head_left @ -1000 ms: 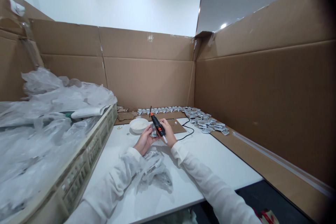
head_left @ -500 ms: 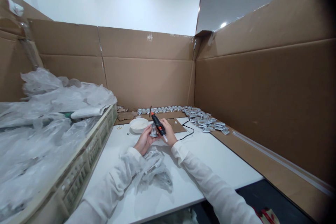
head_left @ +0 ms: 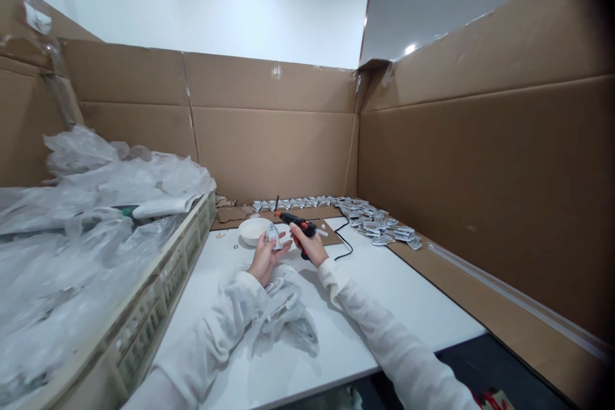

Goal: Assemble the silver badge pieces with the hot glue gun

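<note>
My right hand (head_left: 310, 245) grips a black and orange glue gun (head_left: 296, 222), held level with its nozzle pointing left. A black cord (head_left: 342, 240) trails from it across the table. My left hand (head_left: 266, 255) holds a small silvery piece (head_left: 273, 235) upright in its fingers, just left of the gun's tip. A white bowl (head_left: 253, 229) stands directly behind my left hand. Crumpled clear plastic bags (head_left: 283, 311) lie on the white table (head_left: 394, 295) between my forearms.
A beige crate (head_left: 158, 295) heaped with clear plastic wrap fills the left side. Several silvery pieces (head_left: 379, 224) lie in rows and a pile on brown cardboard at the back right. Cardboard walls (head_left: 480, 179) enclose the table on three sides.
The glue gun has swung from a steep tilt over the piece to level, and its tip has come away. My left hand has lifted the silvery piece slightly.
</note>
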`<action>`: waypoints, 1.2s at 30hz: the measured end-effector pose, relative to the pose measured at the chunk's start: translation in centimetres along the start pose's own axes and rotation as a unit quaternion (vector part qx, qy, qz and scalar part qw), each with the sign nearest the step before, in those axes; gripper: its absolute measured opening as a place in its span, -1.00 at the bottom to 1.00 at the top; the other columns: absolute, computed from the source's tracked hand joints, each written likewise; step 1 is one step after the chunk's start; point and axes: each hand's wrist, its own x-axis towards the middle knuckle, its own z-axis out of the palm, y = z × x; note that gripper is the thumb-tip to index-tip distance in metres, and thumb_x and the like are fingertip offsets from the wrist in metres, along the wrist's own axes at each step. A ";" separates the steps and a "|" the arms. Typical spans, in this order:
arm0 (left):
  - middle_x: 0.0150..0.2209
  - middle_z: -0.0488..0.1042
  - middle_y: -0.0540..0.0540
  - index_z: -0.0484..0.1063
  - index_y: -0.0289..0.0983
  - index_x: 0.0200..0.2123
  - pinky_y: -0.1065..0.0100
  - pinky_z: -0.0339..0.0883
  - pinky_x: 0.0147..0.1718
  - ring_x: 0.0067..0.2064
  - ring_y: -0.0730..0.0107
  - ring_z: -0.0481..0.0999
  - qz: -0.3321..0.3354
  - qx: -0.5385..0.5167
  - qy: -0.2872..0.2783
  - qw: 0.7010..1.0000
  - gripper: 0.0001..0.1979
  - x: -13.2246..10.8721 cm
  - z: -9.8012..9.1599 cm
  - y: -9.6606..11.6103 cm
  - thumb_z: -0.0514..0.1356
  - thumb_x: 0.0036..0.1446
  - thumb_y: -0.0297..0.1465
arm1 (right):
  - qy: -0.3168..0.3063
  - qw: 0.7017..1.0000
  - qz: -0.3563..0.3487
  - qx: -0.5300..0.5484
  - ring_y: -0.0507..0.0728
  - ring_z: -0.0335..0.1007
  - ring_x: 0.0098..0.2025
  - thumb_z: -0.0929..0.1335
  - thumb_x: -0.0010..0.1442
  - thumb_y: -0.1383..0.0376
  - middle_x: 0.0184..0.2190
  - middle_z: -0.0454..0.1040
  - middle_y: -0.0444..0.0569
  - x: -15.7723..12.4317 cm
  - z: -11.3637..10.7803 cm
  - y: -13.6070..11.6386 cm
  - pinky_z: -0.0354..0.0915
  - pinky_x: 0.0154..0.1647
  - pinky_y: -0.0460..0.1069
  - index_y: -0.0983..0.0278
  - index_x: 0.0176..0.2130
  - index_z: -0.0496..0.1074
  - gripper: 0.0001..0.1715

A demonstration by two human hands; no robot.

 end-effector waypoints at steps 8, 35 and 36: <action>-0.37 0.38 -0.04 0.14 -0.24 -0.15 0.42 0.39 -0.36 -0.42 0.51 0.47 0.031 0.014 0.065 0.997 -0.78 0.3 -0.4 -0.2 -0.02 0.12 -0.55 | -0.050 0.994 0.061 -0.075 -0.04 0.06 -0.71 0.24 0.04 -0.08 -0.80 0.16 -0.15 -0.5 -0.1 -0.5 0.07 -0.61 -0.11 0.31 -0.71 0.33 -0.40; -0.21 0.37 -0.07 0.18 -0.21 -0.12 0.23 0.36 -0.14 -0.26 0.45 0.47 0.037 -0.004 0.031 0.999 -0.73 0.5 -0.6 -0.5 0.07 0.08 -0.54 | -0.010 0.988 0.054 -0.141 0.06 0.25 -0.58 0.23 0.02 -0.05 -0.75 0.27 -0.13 -0.2 0.1 0.6 0.15 -0.44 -0.06 0.27 -0.72 0.25 -0.46; -0.21 0.37 -0.08 0.18 -0.21 -0.12 0.23 0.36 -0.14 -0.27 0.45 0.47 0.038 -0.004 0.031 0.999 -0.72 0.4 -0.5 -0.4 0.07 0.08 -0.53 | -0.008 0.989 0.056 -0.139 0.06 0.26 -0.59 0.24 0.02 -0.06 -0.75 0.27 -0.13 -0.2 0.1 0.7 0.16 -0.45 -0.06 0.27 -0.72 0.26 -0.46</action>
